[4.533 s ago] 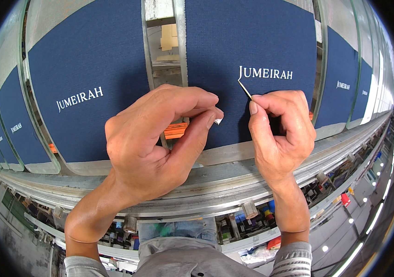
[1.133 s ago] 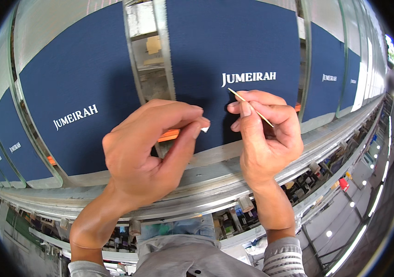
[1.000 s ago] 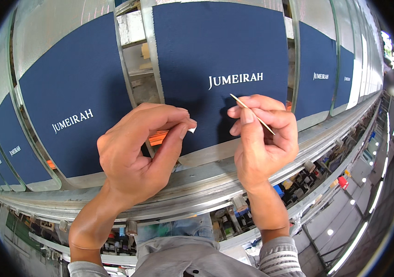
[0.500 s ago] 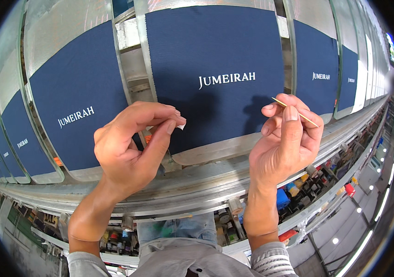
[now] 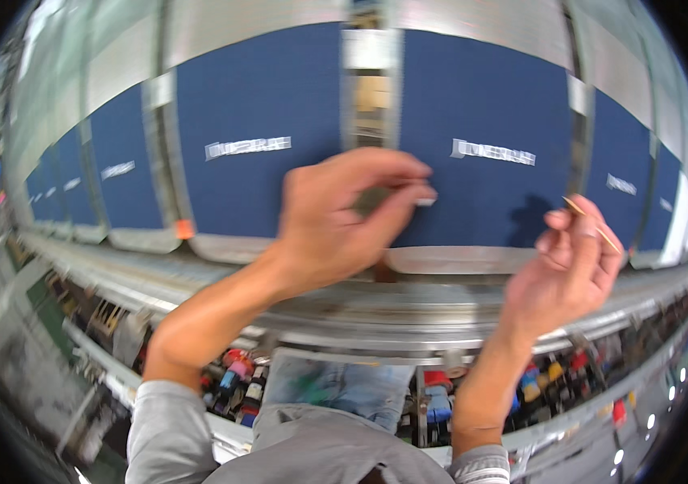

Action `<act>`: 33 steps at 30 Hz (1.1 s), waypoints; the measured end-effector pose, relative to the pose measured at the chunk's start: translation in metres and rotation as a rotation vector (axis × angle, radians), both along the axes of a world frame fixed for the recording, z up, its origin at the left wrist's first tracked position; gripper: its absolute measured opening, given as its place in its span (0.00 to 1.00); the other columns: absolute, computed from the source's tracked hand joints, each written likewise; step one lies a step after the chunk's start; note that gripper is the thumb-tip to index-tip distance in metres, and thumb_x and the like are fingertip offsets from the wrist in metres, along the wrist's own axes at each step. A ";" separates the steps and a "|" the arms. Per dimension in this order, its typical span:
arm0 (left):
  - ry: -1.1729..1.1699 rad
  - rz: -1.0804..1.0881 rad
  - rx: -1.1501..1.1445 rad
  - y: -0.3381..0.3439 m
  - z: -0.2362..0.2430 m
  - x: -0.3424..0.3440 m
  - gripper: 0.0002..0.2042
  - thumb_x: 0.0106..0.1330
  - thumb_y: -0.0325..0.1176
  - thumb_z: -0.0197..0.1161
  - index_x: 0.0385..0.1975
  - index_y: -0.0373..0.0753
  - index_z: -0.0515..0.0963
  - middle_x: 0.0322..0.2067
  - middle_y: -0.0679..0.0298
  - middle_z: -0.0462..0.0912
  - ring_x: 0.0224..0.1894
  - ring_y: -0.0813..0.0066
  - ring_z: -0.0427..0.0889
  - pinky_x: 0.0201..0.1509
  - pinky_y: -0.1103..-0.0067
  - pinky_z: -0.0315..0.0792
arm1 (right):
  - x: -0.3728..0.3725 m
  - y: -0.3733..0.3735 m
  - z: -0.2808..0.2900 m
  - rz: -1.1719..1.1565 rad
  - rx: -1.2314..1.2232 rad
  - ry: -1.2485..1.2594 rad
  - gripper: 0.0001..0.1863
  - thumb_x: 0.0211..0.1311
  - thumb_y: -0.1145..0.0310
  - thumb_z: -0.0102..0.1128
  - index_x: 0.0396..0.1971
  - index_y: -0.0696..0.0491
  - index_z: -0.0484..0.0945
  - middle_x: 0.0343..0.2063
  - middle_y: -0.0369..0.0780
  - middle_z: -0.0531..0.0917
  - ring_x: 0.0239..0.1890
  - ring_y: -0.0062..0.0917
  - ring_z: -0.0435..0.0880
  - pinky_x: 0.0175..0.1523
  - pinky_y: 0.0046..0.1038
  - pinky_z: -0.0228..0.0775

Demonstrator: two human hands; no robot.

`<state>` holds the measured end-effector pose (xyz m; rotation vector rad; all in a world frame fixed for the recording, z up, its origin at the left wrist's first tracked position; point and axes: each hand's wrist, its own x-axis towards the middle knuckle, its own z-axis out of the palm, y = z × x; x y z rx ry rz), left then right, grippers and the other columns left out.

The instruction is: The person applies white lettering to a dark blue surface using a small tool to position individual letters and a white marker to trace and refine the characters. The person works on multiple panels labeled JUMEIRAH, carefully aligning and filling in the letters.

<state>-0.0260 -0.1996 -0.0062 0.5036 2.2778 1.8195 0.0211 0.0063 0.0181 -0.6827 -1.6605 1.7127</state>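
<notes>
The picture is blurred. My left hand [image 5: 340,214] is closed in a pinch on a small white piece [image 5: 425,201], over the gap between two navy fabric panels [image 5: 251,97], each bearing white lettering. My right hand [image 5: 570,266] has curled fingers holding a thin wooden stick [image 5: 573,206], near the lower right part of the navy panel [image 5: 481,97] right of centre. The stick is above the fabric, apart from the lettering, and my right hand casts a shadow on that panel.
More navy panels on grey boards [image 5: 118,113] run off to both sides. A metal rail [image 5: 336,331] runs along the front edge, with many small coloured containers [image 5: 437,399] underneath. Orange pieces [image 5: 184,228] show between boards. A grey floor [image 5: 13,379] shows at lower left.
The view has swung, shifting the panels rightward in the picture and blurring them. My right hand has moved away from the lettering to the right with the stick; my left hand still pinches the white piece.
</notes>
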 end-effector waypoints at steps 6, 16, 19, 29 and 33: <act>-0.349 0.145 0.290 -0.002 0.012 0.009 0.07 0.59 0.23 0.63 0.36 0.30 0.78 0.29 0.53 0.85 0.32 0.70 0.87 0.32 0.81 0.77 | -0.002 -0.006 0.004 -0.003 0.136 -0.036 0.04 0.66 0.76 0.56 0.35 0.61 0.74 0.36 0.48 0.84 0.30 0.25 0.84 0.24 0.18 0.66; -0.567 -0.007 0.291 -0.140 0.051 0.051 0.08 0.62 0.17 0.60 0.40 0.30 0.78 0.33 0.56 0.86 0.39 0.73 0.86 0.45 0.78 0.80 | 0.030 -0.126 0.023 -0.081 0.133 -0.013 0.03 0.63 0.81 0.54 0.34 0.58 0.73 0.35 0.50 0.83 0.28 0.27 0.83 0.22 0.17 0.71; -0.610 0.050 0.231 -0.183 0.049 0.054 0.08 0.62 0.15 0.58 0.40 0.30 0.77 0.33 0.55 0.85 0.38 0.72 0.85 0.44 0.78 0.79 | 0.034 -0.172 0.011 -0.073 0.064 -0.030 0.04 0.63 0.82 0.54 0.36 0.57 0.72 0.34 0.50 0.82 0.28 0.27 0.84 0.22 0.18 0.72; -0.615 0.087 0.284 -0.209 0.028 0.052 0.09 0.61 0.15 0.59 0.40 0.32 0.78 0.31 0.58 0.86 0.37 0.74 0.86 0.42 0.80 0.79 | 0.042 -0.197 -0.004 -0.032 0.021 -0.088 0.03 0.63 0.81 0.55 0.35 0.59 0.71 0.34 0.49 0.82 0.27 0.26 0.83 0.25 0.19 0.72; -0.634 0.085 0.309 -0.211 0.022 0.047 0.09 0.61 0.15 0.60 0.40 0.32 0.78 0.32 0.57 0.86 0.37 0.74 0.86 0.43 0.80 0.79 | 0.038 -0.197 -0.006 -0.020 0.026 -0.081 0.04 0.63 0.82 0.54 0.35 0.59 0.71 0.34 0.50 0.83 0.27 0.27 0.84 0.24 0.19 0.73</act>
